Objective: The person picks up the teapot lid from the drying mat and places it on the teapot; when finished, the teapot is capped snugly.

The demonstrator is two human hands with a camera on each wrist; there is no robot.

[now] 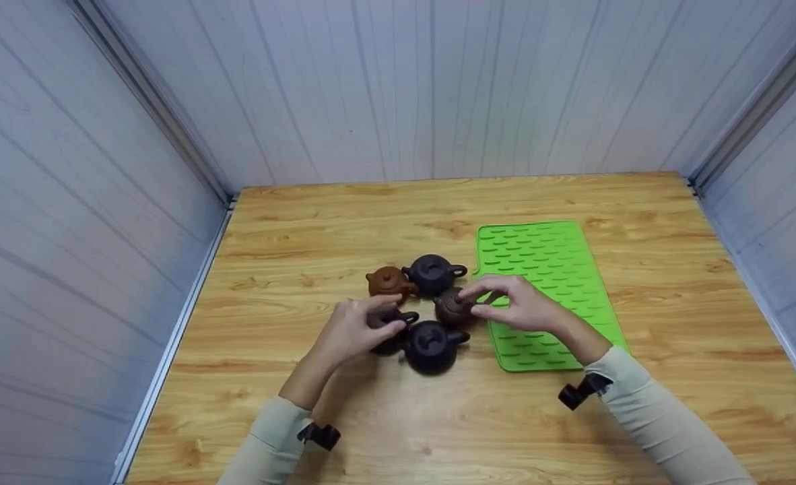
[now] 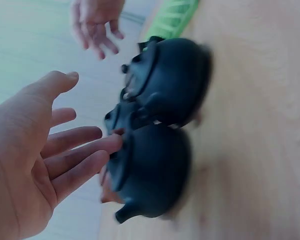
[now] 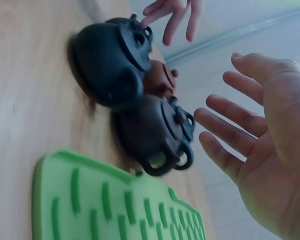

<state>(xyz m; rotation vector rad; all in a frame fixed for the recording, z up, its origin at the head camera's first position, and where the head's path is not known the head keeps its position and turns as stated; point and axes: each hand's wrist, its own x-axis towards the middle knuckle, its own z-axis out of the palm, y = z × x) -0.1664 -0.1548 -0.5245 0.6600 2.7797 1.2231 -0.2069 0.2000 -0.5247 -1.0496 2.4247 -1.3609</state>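
Several small clay teapots stand bunched together on a wooden table. My left hand [image 1: 352, 331] hovers over a black teapot [image 1: 386, 342] at the left of the group and partly covers it. Its fingers are spread and hold nothing in the left wrist view. Beside a dark brown teapot [image 1: 449, 308], my right hand [image 1: 524, 306] hangs with loosely extended fingers, apart from the pot in the right wrist view. A reddish-brown teapot [image 1: 386, 280] and a black teapot [image 1: 432, 275] sit at the back. Nearest me is a larger black teapot [image 1: 429, 350].
A green ridged mat [image 1: 559, 256] lies flat to the right of the teapots, partly beneath my right hand and forearm. Pale panel walls [image 1: 398, 87] enclose the wooden table [image 1: 290, 249] at the back and both sides.
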